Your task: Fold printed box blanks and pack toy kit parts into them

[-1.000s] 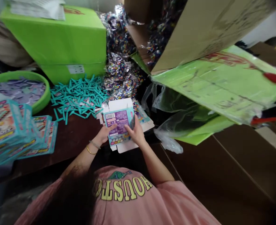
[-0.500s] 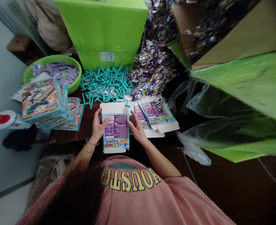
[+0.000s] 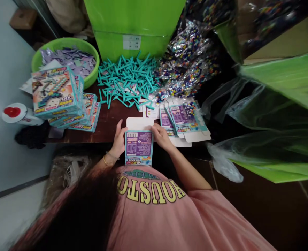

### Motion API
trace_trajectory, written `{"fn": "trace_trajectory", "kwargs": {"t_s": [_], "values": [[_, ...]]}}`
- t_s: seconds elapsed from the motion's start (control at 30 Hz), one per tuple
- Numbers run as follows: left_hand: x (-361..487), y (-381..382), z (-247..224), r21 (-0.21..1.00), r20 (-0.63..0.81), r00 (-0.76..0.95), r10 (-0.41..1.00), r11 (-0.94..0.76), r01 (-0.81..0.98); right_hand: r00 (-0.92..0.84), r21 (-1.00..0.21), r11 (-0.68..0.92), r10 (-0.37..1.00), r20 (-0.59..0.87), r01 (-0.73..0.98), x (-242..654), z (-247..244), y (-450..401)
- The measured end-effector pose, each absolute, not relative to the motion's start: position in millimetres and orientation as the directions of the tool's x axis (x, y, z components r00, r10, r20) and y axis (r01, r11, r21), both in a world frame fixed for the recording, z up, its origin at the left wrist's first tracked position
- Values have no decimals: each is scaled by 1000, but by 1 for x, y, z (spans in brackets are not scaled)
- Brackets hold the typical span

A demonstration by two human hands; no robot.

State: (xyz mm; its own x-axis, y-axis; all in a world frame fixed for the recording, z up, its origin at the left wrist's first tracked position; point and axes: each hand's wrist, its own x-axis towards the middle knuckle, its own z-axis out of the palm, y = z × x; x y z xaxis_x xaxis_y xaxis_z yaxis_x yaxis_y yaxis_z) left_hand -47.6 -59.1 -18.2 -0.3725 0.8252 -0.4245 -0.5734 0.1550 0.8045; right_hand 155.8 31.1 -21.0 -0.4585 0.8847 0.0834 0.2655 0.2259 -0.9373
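Note:
A purple and teal printed carton (image 3: 139, 144) with a white flap at its top is held close to my shirt, over the table's front edge. My left hand (image 3: 119, 140) grips its left edge near the top. At the upper right corner, my right hand (image 3: 161, 135) pinches the carton by the flap's base. Several similar flat cartons (image 3: 181, 120) lie to the right on the table, with a bag of coloured beads on top. Beyond my hands is a pile of teal T-shaped sticks (image 3: 129, 78).
At the left are stacked finished-looking boxes (image 3: 56, 92), a green basin (image 3: 95, 69) of purple packets and a red-topped white bottle (image 3: 20, 114). Bead bags (image 3: 187, 52), a green box (image 3: 133, 21) and green plastic-lined cartons (image 3: 287, 83) stand behind and right.
My right hand has gone from open beside the carton to closed on its upper right corner. The carton is nearer my shirt, and the whole view has shifted.

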Motion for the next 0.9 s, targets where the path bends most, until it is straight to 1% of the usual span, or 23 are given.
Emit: {"fn": "trace_trajectory", "kwargs": {"t_s": [0.07, 0.13, 0.17, 0.2, 0.27, 0.3, 0.33, 0.37, 0.4, 0.47, 0.5, 0.53, 0.6, 0.67, 0.73, 0.8, 0.9], "values": [[-55, -47, -17, 684, -517, -145, 844, 306, -662, -521, -913, 301, 845, 122, 274, 154, -18, 58], [-60, -38, -18, 593, -569, 29, 822, 435, -678, -611, -879, 400, 772, 172, 258, 150, -15, 80], [-61, -36, -19, 568, -591, 60, 805, 467, -677, -661, -859, 455, 723, 201, 235, 147, -14, 86], [-61, -36, -20, 558, -610, 56, 791, 478, -678, -701, -839, 505, 673, 235, 204, 144, -14, 89], [-57, -41, -23, 582, -626, -11, 780, 457, -673, -719, -828, 544, 630, 294, 138, 140, -16, 82], [-54, -45, -25, 608, -623, -57, 780, 438, -662, -701, -852, 511, 650, 295, 114, 138, -18, 75], [-52, -50, -26, 638, -616, -103, 781, 418, -647, -675, -893, 440, 689, 263, 101, 136, -20, 67], [-49, -54, -28, 664, -607, -144, 782, 399, -632, -659, -937, 335, 728, 191, 99, 134, -22, 60], [-48, -57, -29, 684, -598, -174, 783, 385, -619, -658, -971, 211, 748, 88, 110, 133, -24, 54], [-46, -60, -32, 694, -598, -190, 779, 384, -609, -695, -985, 3, 710, -119, 172, 130, -27, 47], [-46, -60, -34, 686, -606, -182, 775, 393, -612, -711, -977, -39, 680, -179, 209, 130, -28, 46], [-47, -60, -35, 678, -611, -169, 773, 402, -615, -714, -971, -41, 671, -202, 236, 129, -29, 47], [-47, -60, -39, 689, -599, -169, 782, 397, -606, -696, -968, 25, 700, -162, 250, 129, -29, 49], [-46, -63, -41, 730, -554, -206, 806, 353, -585, -708, -967, 114, 702, -84, 227, 130, -27, 51], [-42, -69, -43, 778, -482, -249, 840, 279, -562, -762, -964, 175, 646, -40, 199, 132, -22, 52], [-37, -78, -44, 845, -355, -285, 890, 175, -506, -811, -957, 218, 584, -29, 191, 136, -17, 52], [-31, -89, -46, 950, -116, -319, 941, 12, -311, -847, -941, 279, 531, -16, 192, 142, -12, 52]]}}
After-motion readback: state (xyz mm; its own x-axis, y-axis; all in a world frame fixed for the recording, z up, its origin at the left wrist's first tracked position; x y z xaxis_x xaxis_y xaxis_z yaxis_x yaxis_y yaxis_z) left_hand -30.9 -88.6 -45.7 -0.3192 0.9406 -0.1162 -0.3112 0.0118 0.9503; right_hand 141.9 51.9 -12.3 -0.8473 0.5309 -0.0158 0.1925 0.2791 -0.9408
